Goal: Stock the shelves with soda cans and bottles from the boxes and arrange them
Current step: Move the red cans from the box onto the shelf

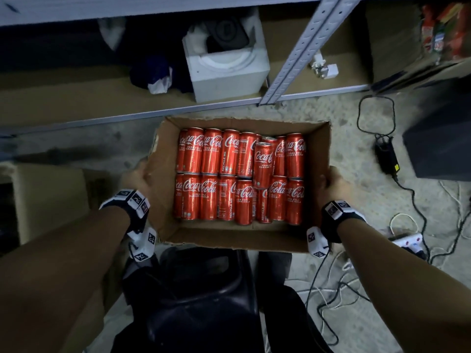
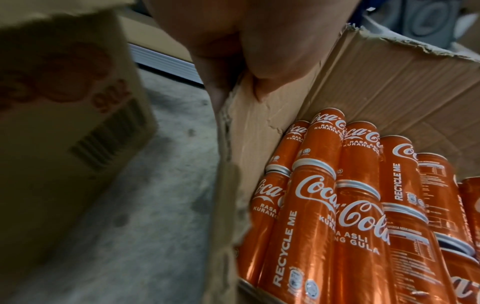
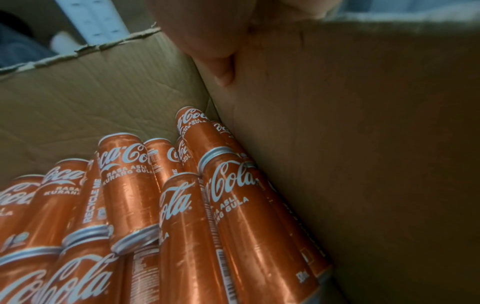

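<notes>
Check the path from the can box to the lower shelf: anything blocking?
Partly. Both hands, left hand and right hand, grip the cardboard box of Coca-Cola cans. On the lower shelf ahead sit a white foam block and dark cloth; the shelf's left stretch looks bare.

both forearms are bare, no sleeves. each wrist wears a black strap carrying white blocks printed with black square markers. the left hand has such blocks on top of the wrist and one below it; the right hand has the same, with a thin cable trailing from its lower block.
</notes>
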